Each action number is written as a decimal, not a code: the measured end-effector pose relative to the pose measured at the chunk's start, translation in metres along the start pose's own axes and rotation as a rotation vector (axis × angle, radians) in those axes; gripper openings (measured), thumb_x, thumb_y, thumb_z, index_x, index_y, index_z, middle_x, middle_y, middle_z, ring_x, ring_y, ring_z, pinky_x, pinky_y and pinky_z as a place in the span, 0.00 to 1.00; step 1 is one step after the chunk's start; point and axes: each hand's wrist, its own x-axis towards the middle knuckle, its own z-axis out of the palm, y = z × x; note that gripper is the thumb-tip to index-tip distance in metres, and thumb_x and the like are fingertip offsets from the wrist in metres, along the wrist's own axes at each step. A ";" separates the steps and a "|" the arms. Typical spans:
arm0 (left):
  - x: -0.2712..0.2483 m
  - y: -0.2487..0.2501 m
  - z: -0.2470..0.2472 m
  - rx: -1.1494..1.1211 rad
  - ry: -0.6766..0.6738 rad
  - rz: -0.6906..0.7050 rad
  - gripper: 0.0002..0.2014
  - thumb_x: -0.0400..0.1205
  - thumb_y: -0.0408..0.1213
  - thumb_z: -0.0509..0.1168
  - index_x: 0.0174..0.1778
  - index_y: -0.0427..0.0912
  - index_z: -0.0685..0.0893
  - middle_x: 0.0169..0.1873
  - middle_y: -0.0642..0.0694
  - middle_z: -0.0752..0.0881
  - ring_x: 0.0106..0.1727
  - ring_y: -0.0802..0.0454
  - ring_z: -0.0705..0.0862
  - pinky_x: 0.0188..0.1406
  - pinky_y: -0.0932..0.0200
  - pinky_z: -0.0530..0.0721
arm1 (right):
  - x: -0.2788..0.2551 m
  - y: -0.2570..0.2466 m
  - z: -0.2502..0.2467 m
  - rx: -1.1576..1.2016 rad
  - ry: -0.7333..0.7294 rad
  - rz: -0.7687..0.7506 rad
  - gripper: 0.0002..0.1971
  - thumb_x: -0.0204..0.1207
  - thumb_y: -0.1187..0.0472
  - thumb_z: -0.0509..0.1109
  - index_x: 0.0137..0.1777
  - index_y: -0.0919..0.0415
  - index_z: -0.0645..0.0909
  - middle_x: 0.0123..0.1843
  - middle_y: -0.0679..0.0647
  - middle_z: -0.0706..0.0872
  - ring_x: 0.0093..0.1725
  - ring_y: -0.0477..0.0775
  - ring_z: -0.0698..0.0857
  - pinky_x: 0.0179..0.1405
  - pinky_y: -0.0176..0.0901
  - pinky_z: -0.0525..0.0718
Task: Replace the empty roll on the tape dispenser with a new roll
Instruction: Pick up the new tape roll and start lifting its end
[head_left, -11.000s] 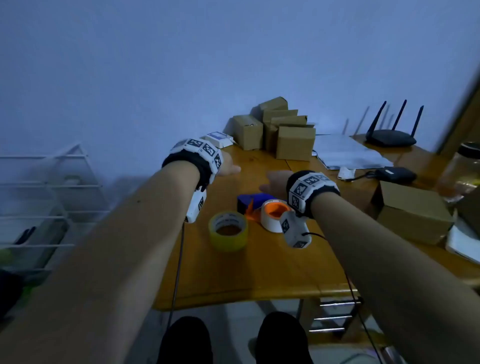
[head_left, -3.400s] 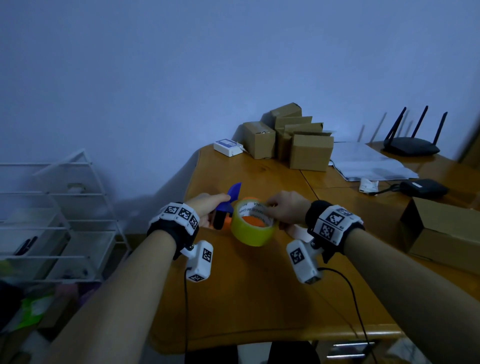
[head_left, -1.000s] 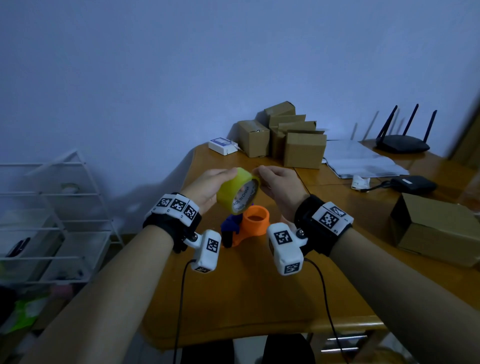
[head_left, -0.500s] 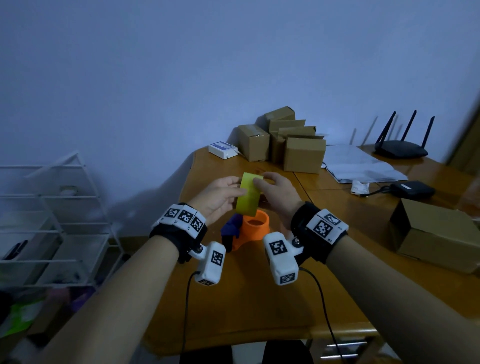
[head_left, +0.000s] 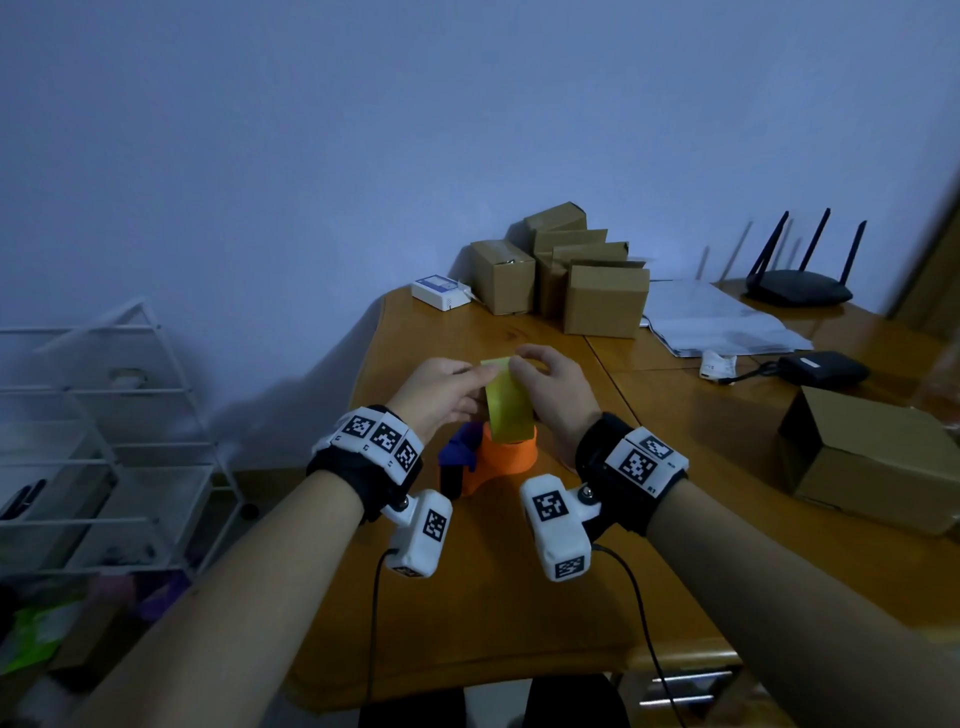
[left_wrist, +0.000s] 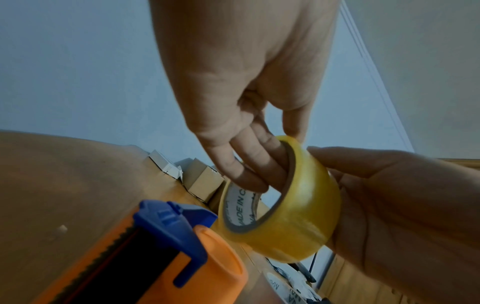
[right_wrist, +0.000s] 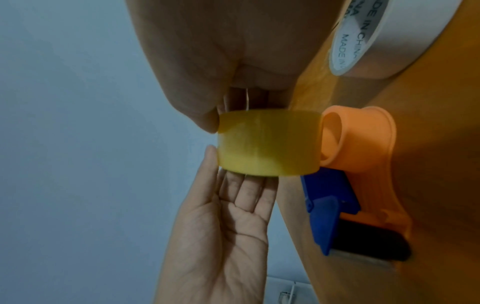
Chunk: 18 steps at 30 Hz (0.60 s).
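The new yellow tape roll (head_left: 509, 410) stands on edge just above the orange hub of the tape dispenser (head_left: 506, 460), which lies on the wooden table (head_left: 493, 597) with its blue blade guard (head_left: 460, 449) to the left. My left hand (head_left: 452, 389) has its fingers (left_wrist: 249, 164) inside the roll's core (left_wrist: 298, 211) and its thumb on the rim. From the other side my right hand (head_left: 545, 384) grips the roll's outer face (right_wrist: 267, 144). The roll's lower edge is near the hub (right_wrist: 358, 144). The empty white core (right_wrist: 363, 30) lies on the table beside the dispenser.
Several cardboard boxes (head_left: 571, 275) and a small white device (head_left: 441, 293) stand at the back. Papers (head_left: 722, 322), a black router (head_left: 800, 291) and a black adapter (head_left: 826, 366) lie to the right, with a larger box (head_left: 872, 457) nearer. A white wire rack (head_left: 104, 415) stands left of the table.
Both hands have turned the yellow roll from facing me to standing on edge and lowered it toward the orange hub. The dispenser has stayed in place.
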 end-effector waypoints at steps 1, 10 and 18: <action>0.000 -0.001 0.000 0.002 0.019 0.006 0.18 0.85 0.48 0.65 0.60 0.36 0.85 0.51 0.37 0.91 0.53 0.42 0.91 0.57 0.51 0.88 | -0.001 0.000 -0.001 0.011 -0.031 0.009 0.18 0.83 0.53 0.65 0.72 0.51 0.77 0.68 0.56 0.82 0.66 0.57 0.82 0.65 0.60 0.84; 0.005 0.006 0.001 -0.027 0.001 -0.033 0.24 0.84 0.45 0.66 0.74 0.36 0.76 0.65 0.38 0.86 0.65 0.42 0.86 0.68 0.41 0.81 | 0.001 -0.005 -0.010 -0.043 -0.106 -0.009 0.22 0.83 0.58 0.65 0.77 0.50 0.74 0.67 0.58 0.84 0.59 0.57 0.87 0.53 0.51 0.90; 0.008 0.005 -0.006 0.059 0.012 -0.038 0.26 0.76 0.54 0.69 0.69 0.45 0.84 0.66 0.43 0.86 0.70 0.44 0.81 0.75 0.40 0.74 | 0.000 -0.009 -0.018 -0.556 -0.102 -0.217 0.25 0.78 0.42 0.69 0.73 0.49 0.76 0.63 0.58 0.75 0.56 0.53 0.80 0.45 0.39 0.82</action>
